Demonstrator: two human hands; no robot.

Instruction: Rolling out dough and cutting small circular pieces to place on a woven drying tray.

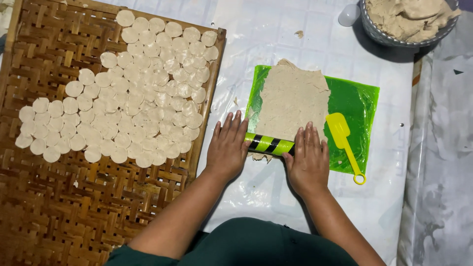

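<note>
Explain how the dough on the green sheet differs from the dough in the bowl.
The dough on the green sheet is rolled flat into a thin slab with ragged edges; the dough in the bowl is a thick, lumpy heap. The flat slab lies under a striped roller pressed by the left hand and right hand; the heap is untouched. Both are pale beige.

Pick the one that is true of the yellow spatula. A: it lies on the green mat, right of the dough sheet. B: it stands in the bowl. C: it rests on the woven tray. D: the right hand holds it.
A: the yellow spatula lies flat on the green mat, right of the dough sheet, clear of both hands.
</note>
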